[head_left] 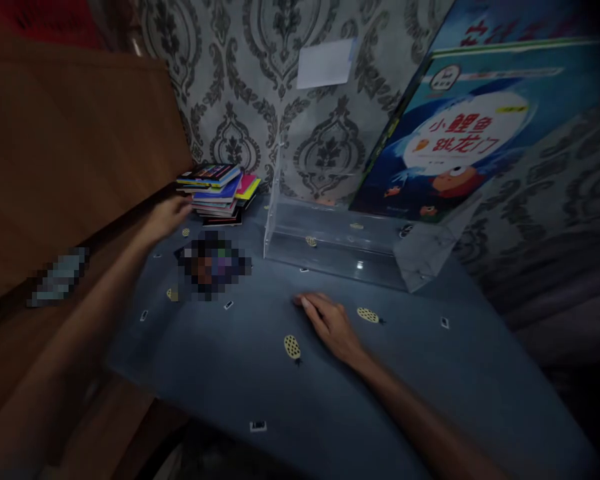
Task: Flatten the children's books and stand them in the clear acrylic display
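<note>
Left hand, mine: fingers stretched forward, tips at the near-left side of the book stack; whether they have closed on a volume I cannot tell.

Right hand, mine: between five and six o'clock of my view, loosely curled on the tabletop, thumb beside the forefinger, nothing seen in its hold.

Book stack: ten o'clock. Thin, flat rectangular volumes in paper covers, unevenly piled, corners jutting; blue, violet, pink, yellow and black among them.

Dark item: between eight and nine, nearer me than the stack; flat-looking, its surface masked by pixel blocks.

Clear stand: three o'clock. Transparent, glossy plastic; straight front lip, angled end pieces, small fixings at the edges.

Picture book: two o'clock, leaning upright in the stand; smooth blue cover, white oval, red lettering, orange fish. Another blue cover shows behind it.

Table: six o'clock; smooth blue-grey covering printed with yellow oval pineapples and small white labels.

Wall: twelve o'clock; grey scrolling damask pattern, one pale rectangular sheet against it.

Panel: between nine and ten; flat brown wood.
</note>
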### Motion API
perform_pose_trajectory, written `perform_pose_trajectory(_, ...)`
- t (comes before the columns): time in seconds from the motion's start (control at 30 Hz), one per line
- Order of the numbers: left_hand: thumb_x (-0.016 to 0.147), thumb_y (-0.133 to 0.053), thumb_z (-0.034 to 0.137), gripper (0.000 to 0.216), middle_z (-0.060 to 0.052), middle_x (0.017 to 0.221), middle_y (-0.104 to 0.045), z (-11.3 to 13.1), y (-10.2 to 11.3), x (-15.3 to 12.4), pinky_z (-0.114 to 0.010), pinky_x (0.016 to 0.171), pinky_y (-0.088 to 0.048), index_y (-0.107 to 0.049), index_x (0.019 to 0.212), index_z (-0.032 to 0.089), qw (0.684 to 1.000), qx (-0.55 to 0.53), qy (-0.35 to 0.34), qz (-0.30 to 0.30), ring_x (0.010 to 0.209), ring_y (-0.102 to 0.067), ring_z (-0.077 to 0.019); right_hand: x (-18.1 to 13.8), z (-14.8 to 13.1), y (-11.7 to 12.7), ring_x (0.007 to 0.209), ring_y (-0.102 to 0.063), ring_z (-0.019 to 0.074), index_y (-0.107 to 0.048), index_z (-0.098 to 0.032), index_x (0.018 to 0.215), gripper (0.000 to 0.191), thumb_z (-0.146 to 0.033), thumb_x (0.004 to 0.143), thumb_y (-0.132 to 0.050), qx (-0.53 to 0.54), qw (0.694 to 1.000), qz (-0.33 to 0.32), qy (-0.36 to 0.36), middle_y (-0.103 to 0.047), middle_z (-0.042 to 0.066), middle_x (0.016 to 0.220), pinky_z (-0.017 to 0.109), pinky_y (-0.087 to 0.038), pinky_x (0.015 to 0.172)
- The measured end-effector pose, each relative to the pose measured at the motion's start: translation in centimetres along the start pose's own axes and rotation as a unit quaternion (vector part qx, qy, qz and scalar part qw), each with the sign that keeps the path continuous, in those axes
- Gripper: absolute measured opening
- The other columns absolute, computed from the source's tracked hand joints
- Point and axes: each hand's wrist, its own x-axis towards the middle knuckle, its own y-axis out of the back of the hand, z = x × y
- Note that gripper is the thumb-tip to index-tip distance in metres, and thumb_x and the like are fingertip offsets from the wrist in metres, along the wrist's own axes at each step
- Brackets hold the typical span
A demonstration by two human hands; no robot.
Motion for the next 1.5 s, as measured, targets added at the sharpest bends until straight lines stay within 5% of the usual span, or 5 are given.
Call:
perform_pose_trajectory(0.27,0.101,-0.029,0.058,0.068,-0.022,0.158,-0.038,0.8,-11.7,-2.9,-0.067,0.114,-0.027,-0.04,0.152,0.014,0.985,0.117,0.074,-0.1,0.149,-0.029,-0.0387,0.0,-0.1,-0.2,0.093,-0.069,0.0235,-0.071,-0.022,0.095,0.043,-0.04,0.106,-0.034,-0.014,1.0,0.001,0.02,-0.074,0.008,0.096,0.038,-0.055,0.086)
perform_pose_trajectory(0.67,0.104,-0.023,0.052,0.065,-0.017,0.163,-0.031,2.5,-11.4,-5.8,-0.061,0.115,-0.029,-0.032,0.156,0.016,0.973,0.167,-0.053,-0.152,0.152,-0.024,-0.0334,0.0,0.1,-0.4,0.091,-0.067,0.022,-0.071,-0.021,0.095,0.04,-0.039,0.106,-0.037,-0.027,1.0,-0.006,-0.001,-0.074,0.007,0.092,0.035,-0.052,0.086)
perform_pose_trajectory(1.17,0.103,-0.032,0.057,0.066,-0.016,0.163,-0.03,16.4,-14.9,-14.0,-0.056,0.121,-0.021,-0.035,0.154,0.017,0.944,0.062,-0.272,-0.175,0.153,-0.021,-0.0307,-1.3,3.7,1.6,0.124,-0.059,0.0257,-0.063,-0.015,0.127,0.035,-0.027,0.102,-0.041,-0.105,0.992,0.037,-0.067,-0.068,0.014,0.128,0.045,-0.043,0.11)
perform_pose_trajectory(1.33,0.101,-0.039,0.052,0.057,-0.013,0.158,-0.042,20.9,-16.6,-13.2,-0.051,0.122,-0.023,-0.044,0.148,0.019,0.927,-0.116,-0.307,-0.18,0.149,-0.034,-0.0276,-3.0,5.6,3.6,0.12,-0.062,0.0249,-0.063,-0.021,0.127,0.035,-0.029,0.102,-0.04,-0.091,0.99,0.081,-0.076,-0.069,0.01,0.127,0.045,-0.047,0.106)
perform_pose_trajectory(1.5,0.1,-0.037,0.037,0.038,-0.009,0.115,-0.073,19.6,-15.9,-11.2,-0.036,0.099,-0.051,-0.064,0.12,0.018,0.896,-0.352,-0.26,-0.071,0.11,-0.068,-0.0217,-3.7,6.4,3.5,0.129,-0.057,0.0274,-0.063,-0.024,0.128,0.035,-0.032,0.101,-0.043,-0.076,0.99,0.101,-0.068,-0.065,0.01,0.134,0.05,-0.044,0.109)
